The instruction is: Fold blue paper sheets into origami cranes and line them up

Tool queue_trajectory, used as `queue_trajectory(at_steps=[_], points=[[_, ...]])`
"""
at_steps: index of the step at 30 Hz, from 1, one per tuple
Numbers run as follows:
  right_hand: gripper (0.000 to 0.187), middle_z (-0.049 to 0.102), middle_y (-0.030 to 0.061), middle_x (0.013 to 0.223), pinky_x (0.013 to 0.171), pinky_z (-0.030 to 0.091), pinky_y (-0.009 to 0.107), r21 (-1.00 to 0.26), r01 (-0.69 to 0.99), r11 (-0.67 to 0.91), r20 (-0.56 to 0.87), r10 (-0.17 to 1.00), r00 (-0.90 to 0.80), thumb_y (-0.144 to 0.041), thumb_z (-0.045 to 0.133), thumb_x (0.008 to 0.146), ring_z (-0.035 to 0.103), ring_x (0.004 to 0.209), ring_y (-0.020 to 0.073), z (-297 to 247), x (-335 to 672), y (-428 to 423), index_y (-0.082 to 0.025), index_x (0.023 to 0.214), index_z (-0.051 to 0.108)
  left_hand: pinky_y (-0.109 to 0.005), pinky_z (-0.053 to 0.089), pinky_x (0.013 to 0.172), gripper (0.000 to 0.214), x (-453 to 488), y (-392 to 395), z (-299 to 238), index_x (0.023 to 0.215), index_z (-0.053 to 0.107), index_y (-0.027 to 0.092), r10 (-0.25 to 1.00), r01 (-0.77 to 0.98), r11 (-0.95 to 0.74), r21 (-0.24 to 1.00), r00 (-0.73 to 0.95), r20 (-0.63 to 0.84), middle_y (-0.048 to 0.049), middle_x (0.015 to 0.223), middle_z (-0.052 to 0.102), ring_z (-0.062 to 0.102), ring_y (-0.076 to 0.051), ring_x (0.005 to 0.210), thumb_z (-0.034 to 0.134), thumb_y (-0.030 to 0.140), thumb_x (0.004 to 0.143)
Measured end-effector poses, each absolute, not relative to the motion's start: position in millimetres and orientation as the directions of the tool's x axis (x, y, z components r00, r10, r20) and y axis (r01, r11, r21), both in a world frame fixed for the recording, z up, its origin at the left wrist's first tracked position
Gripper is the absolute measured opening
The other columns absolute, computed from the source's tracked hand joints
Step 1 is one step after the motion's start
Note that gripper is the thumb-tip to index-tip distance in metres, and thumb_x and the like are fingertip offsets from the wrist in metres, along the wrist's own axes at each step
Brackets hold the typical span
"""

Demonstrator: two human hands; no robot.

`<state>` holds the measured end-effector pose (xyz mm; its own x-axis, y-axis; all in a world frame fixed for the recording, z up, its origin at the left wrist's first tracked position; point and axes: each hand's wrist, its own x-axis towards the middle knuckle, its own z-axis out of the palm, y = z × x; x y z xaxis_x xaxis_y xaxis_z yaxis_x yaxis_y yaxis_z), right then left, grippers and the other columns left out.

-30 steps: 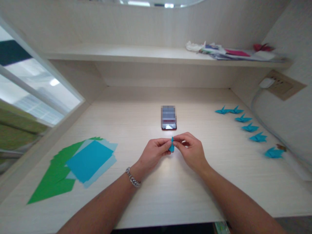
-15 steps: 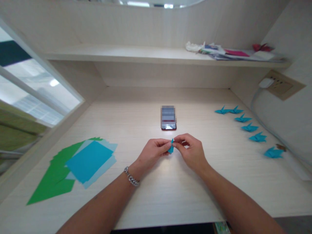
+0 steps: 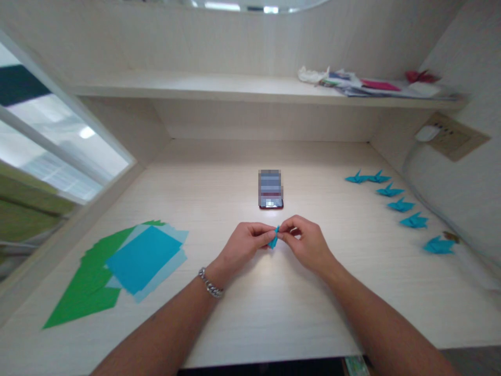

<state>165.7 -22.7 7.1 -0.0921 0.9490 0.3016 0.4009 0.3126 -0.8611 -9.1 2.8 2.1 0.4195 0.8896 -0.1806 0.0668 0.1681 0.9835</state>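
A small folded piece of blue paper (image 3: 273, 242) is held between both hands above the middle of the desk. My left hand (image 3: 250, 241) pinches it from the left between thumb and fingers, and a metal chain bracelet (image 3: 210, 283) circles that wrist. From the right, my right hand (image 3: 304, 239) pinches the paper's upper edge with thumb and forefinger. Fingertips hide part of the folds. Just beyond the hands lies a phone (image 3: 270, 189), its screen blurred. Along the right side several blue paper cranes (image 3: 401, 204) stand in a curved row.
Blue square sheets (image 3: 144, 258) overlap green sheets (image 3: 84, 284) at left. A shelf (image 3: 188, 86) spans the back, with papers (image 3: 379, 86) piled on its right part. A charger (image 3: 427, 133) sits in the wall socket (image 3: 456, 138), its cable running down the right side.
Both hands keep their pinch on the folded blue paper. The paper has tilted slightly and my right hand has shifted a little; everything else stays put.
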Motion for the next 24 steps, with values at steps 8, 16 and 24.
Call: queue_trajectory(at_steps=[8,16,24], points=[[0.006,0.068,0.0026,0.077,0.064,0.051,0.029,-0.882,0.374,0.288,0.294,0.955,-0.042,-0.023,0.067,0.077,0.063,0.07,0.0163,6.1,164.3,-24.4,-0.019,0.082,0.067,-0.026,0.042,0.059,0.026,-9.1,2.7,3.7,0.087,0.075,0.016,0.893,0.075,0.148,0.986,0.418,-0.166,-0.0076,0.075,0.071,0.056,-0.015,0.063,0.07,0.037,0.074],[0.005,0.068,0.0019,0.077,0.065,0.049,0.029,-0.874,0.391,0.288,0.288,0.956,-0.06,-0.023,0.065,0.079,0.062,0.071,0.0161,5.6,165.4,-23.2,-0.021,0.082,0.068,-0.026,0.041,0.056,0.025,-10.2,3.4,3.7,0.083,0.075,0.015,0.894,0.097,0.134,0.986,0.417,-0.163,-0.0076,0.072,0.07,0.055,-0.014,0.06,0.07,0.037,0.073],[0.006,0.063,0.0012,0.077,0.063,0.046,0.026,-0.83,0.452,0.327,0.304,0.944,-0.127,-0.018,0.057,0.083,0.058,0.071,0.0149,7.5,165.8,-23.9,-0.02,0.081,0.062,-0.027,0.043,0.058,0.026,-8.4,2.6,2.9,0.081,0.073,0.013,0.894,0.055,0.163,0.985,0.415,-0.171,-0.0062,0.071,0.067,0.055,-0.014,0.061,0.07,0.038,0.073]])
